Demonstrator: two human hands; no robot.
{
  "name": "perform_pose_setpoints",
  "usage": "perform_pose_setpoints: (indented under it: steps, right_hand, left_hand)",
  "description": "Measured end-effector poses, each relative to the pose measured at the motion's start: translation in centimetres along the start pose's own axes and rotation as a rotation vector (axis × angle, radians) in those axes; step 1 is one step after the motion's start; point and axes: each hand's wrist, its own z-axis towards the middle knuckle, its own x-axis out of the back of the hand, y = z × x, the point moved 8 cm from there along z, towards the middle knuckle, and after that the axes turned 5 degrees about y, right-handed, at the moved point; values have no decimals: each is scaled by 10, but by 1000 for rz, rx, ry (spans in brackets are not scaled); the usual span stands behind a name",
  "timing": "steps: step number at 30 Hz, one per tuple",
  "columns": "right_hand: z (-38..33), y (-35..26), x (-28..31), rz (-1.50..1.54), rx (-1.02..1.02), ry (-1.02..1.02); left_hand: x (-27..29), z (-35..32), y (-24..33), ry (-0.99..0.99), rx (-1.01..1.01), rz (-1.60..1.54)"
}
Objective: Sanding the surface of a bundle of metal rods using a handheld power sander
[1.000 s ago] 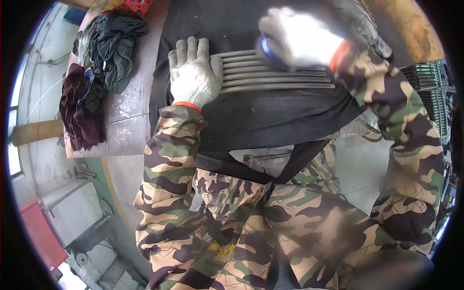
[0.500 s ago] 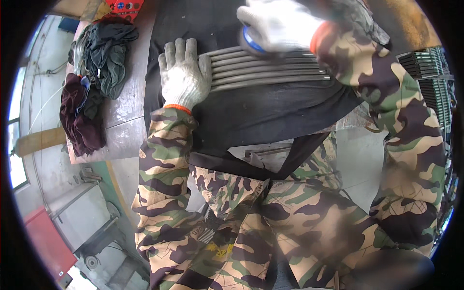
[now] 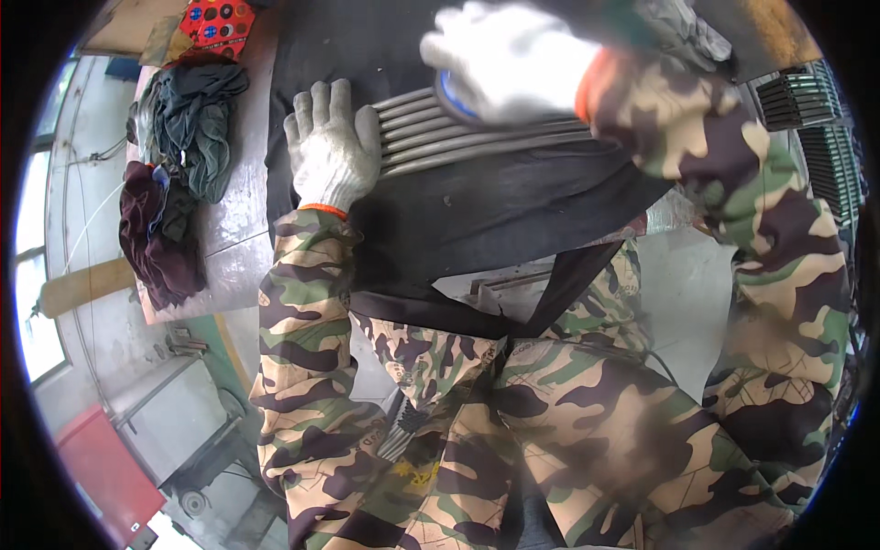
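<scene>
Several grey metal rods [image 3: 477, 137] lie side by side on a black mat [image 3: 495, 206] over the workbench. My left hand [image 3: 330, 147], in a white knit glove, presses flat on the left ends of the rods with its fingers spread. My right hand [image 3: 513, 60], also gloved and blurred by motion, grips a blue round tool [image 3: 451, 93] that sits on top of the rods near their middle. Camouflage sleeves cover both forearms.
Crumpled dark green and maroon rags [image 3: 179, 174] lie on the bench's metal top [image 3: 238, 229] to the left. A red case with round inserts [image 3: 215, 23] sits at the far left corner. Stacked metal parts [image 3: 816, 128] stand at the right. My camouflage-clad legs fill the lower view.
My right hand has slid leftward along the rods with the blue tool. My left hand stays pressed on the rod ends.
</scene>
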Motion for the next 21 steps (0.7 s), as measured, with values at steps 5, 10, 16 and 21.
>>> perform_pose_setpoints:
  steps: [5, 10, 16, 21]
  right_hand:
    - [-28, 40, 42, 4, -77, -74]
    - [-49, 73, 28, -139, 42, 198]
    - [-76, 53, 10, -140, 40, 43]
    - [-78, 52, 30, -113, 55, 99]
  left_hand:
    - [-4, 25, 39, 47, -106, -106]
    - [5, -13, 41, 261, -179, -62]
    - [13, -18, 30, 287, -166, -16]
    - [-6, 6, 28, 230, -98, -29]
